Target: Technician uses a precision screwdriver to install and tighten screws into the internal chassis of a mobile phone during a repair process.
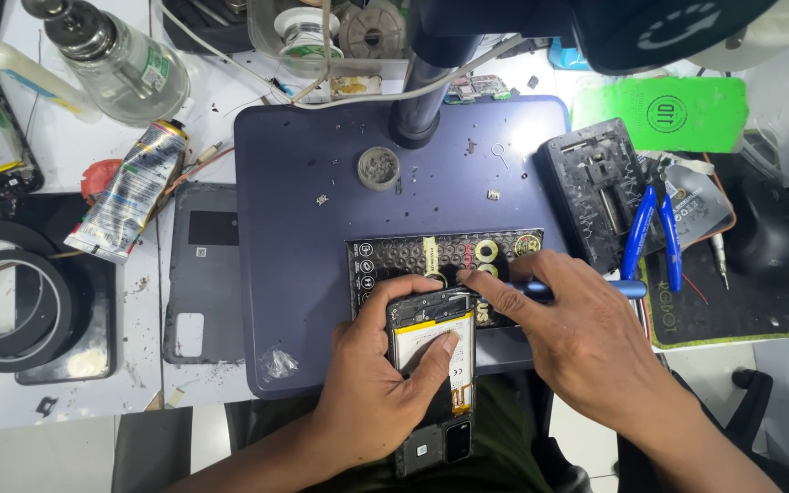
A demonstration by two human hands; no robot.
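Phone (431, 365) lies back-off, battery exposed, dark frame.

Two hands are at work: the left hand (372, 383) and the right hand (563, 329). One opened phone (431, 365) lies between them, and one loose grey back cover (201, 274) sits on the counter (75, 402). There is one blue-handled cutter (650, 233), one glue tube (130, 192), one clear bottle (125, 59), one dark tape roll (11, 292), possibly two stacked, and one round screw dish (379, 168).
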